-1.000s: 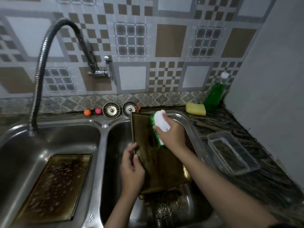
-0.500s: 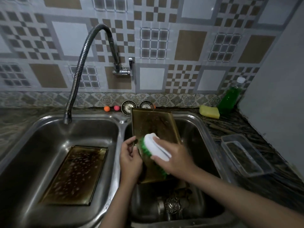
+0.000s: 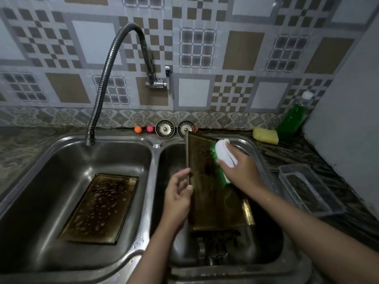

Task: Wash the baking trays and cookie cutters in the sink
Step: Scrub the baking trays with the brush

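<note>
Scrubbing a baking tray (image 3: 213, 193) in the right sink basin (image 3: 264, 242), centre of frame.
Left hand (image 3: 178, 198) pinches the tilted tray's left edge; right hand (image 3: 240, 170) curls round a white scrub brush (image 3: 224, 155), green bristles against the tray. A second tray (image 3: 98, 208) lies flat in the left basin (image 3: 51, 160), lower left.

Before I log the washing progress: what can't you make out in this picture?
- Cookie cutters: head view, dark shapes under the held tray, too dim to count.
- Left hand: blurred; its fingers hold the tray's edge.
- Brush: right hand covers its back.
</note>
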### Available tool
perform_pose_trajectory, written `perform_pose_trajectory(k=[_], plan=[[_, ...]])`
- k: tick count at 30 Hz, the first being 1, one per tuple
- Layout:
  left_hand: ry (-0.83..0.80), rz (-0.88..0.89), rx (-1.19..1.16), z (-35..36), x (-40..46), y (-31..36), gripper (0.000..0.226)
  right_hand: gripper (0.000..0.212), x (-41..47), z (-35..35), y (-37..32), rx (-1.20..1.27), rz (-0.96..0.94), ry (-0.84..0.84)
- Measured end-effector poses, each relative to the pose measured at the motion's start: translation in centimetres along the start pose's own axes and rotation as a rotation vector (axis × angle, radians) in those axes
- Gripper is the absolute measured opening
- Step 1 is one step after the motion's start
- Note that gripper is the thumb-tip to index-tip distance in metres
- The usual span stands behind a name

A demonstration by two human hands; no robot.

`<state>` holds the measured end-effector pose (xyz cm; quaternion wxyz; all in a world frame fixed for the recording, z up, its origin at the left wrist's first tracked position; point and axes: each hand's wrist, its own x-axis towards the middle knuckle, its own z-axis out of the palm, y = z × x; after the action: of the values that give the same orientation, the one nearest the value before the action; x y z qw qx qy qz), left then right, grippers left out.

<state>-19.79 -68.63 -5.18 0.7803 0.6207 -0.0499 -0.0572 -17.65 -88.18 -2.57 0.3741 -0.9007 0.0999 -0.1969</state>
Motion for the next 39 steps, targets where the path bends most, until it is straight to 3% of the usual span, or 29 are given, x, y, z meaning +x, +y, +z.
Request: perform_pose_trajectory(k=[2,5,7,12,15,17,19,22,27,30,34,36,39], plan=[[0.013,0.021,-0.023,1.4,0.2,0.0,0.044,0.066,-0.9,1.6,-2.1,0.098,-0.034,0.030],[0.160,0.027,-0.080,0.3,2.1,0.6,0.048,0.068,-6.3,2.9,-3.0,0.196,-0.201,-0.132],[0.191,0.061,-0.052,-0.7,2.5,0.9,0.047,0.070,-6.6,2.2,-1.4,0.135,-0.263,-0.158],[0.087,0.085,0.061,1.2,1.1,0.0,0.037,0.066,-1.1,2.1,-1.9,0.169,-0.070,0.074],[0.187,0.027,-0.026,0.9,1.7,0.2,0.043,0.068,-5.6,3.9,-3.7,0.273,-0.180,-0.072],[0.249,0.001,-0.090,-0.2,2.0,0.7,0.044,0.067,-7.2,3.6,-2.3,0.212,-0.235,-0.137],[0.271,0.010,-0.122,-0.8,2.1,1.1,0.044,0.067,-4.8,2.7,-0.4,0.134,-0.173,-0.079],[0.249,0.044,-0.078,0.4,1.8,1.1,0.044,0.067,-2.5,2.7,-1.3,0.227,-0.006,0.031],[0.333,0.028,-0.058,0.4,3.0,1.4,0.042,0.070,-6.9,4.1,-4.9,0.439,-0.095,-0.126],[0.375,0.008,-0.005,-1.8,3.2,0.7,0.050,0.076,-4.6,1.1,-3.3,0.497,-0.033,-0.005],[0.431,-0.099,-0.034,-4.0,2.8,0.1,0.050,0.070,-2.9,-3.6,-0.3,0.331,-0.069,0.044],[0.437,-0.141,-0.110,-4.4,2.8,-0.1,0.048,0.064,-3.2,-4.3,0.9,0.231,-0.033,-0.019],[0.393,-0.225,-0.208,-4.1,2.7,-0.3,0.048,0.057,-3.9,-3.6,1.8,0.281,0.039,-0.171]])
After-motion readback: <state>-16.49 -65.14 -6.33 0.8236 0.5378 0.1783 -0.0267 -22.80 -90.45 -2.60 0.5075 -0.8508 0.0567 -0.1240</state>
